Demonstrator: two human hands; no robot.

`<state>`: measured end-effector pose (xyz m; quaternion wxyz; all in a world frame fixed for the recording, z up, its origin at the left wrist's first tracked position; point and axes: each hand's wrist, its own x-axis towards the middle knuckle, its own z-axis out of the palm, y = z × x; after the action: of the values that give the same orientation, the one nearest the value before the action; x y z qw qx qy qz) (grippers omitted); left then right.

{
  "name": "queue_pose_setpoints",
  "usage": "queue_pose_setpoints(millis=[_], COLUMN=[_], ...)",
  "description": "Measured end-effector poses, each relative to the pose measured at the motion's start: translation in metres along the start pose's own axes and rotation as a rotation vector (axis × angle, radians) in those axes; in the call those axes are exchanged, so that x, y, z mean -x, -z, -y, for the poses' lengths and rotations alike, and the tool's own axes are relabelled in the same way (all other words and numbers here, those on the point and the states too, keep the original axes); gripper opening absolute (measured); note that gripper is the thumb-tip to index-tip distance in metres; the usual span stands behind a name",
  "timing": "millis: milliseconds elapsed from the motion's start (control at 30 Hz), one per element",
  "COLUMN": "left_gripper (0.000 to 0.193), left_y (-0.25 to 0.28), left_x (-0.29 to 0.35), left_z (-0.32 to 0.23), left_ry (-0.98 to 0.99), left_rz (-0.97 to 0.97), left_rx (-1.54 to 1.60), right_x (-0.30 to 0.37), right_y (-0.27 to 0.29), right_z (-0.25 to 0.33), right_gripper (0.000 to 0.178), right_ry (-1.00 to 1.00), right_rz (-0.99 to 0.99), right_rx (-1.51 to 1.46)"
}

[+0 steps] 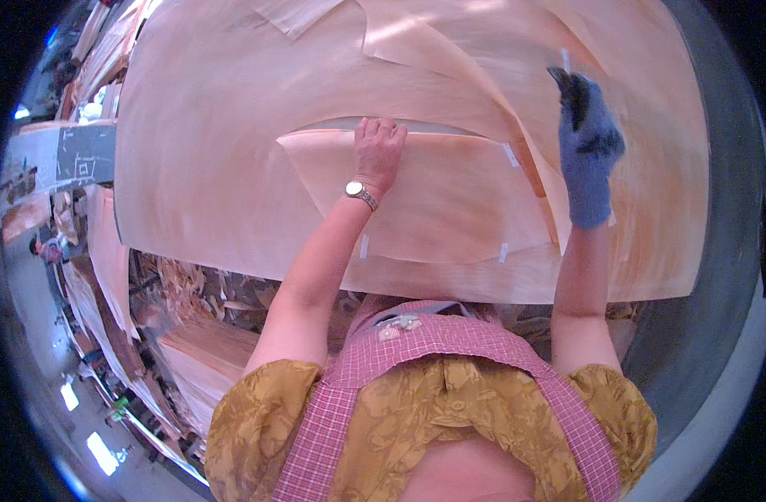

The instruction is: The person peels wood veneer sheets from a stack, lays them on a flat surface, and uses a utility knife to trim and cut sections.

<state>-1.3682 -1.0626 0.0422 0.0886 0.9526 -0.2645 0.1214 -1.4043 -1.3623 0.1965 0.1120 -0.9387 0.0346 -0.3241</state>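
One broad veneer sheet (216,167): spreads flat in front of the person, probably so both hands reach its middle; its near edge runs close before the checked apron (450,335), its right edge borders grey ground (730,209), and its left part leaves wide bare room for a sliding palm
Torn-edged veneer (450,42): overlaps the far and right side, its ragged border slanting toward the person, so free room looks tighter there
Veneer patch (450,192): sits on the broad sheet near the person, its far edge beside a narrow lens-shaped gap (433,127)
Gloved right hand (590,142): raised over the right side, well apart from the patch, fingers gathered; a pale sliver (565,58) shows at the tip, but I cannot tell whether they pinch it
Bare left hand (380,155): fingers curl at the patch's far edge, likely to steady it; the thumb is hidden, so pinch or press I cannot tell
White tape strips (503,253): three at the patch's borders, seemingly fixing it to the sheet, two near and one far right
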Motion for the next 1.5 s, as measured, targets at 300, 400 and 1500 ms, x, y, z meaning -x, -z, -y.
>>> queue_pose_setpoints(millis=[300,400,1500], left_gripper=[0.025,0.023,0.027], left_y=[0.032,0.034,0.025], left_x=[0.062,0.081,0.088], left_z=[-0.015,-0.029,-0.038], left_ry=[-0.040,-0.050,-0.164], left_rz=[-0.240,-0.275,-0.365], left_rx=[0.093,0.131,0.160], right_x=[-0.006,0.019,0.018], right_y=[-0.124,-0.163,-0.233], right_z=[0.066,0.082,0.201], right_gripper=[0.034,0.042,0.026], right_ry=[0.053,0.052,0.100], right_rz=[0.746,0.942,1.152], right_rx=[-0.557,-0.961,-1.222])
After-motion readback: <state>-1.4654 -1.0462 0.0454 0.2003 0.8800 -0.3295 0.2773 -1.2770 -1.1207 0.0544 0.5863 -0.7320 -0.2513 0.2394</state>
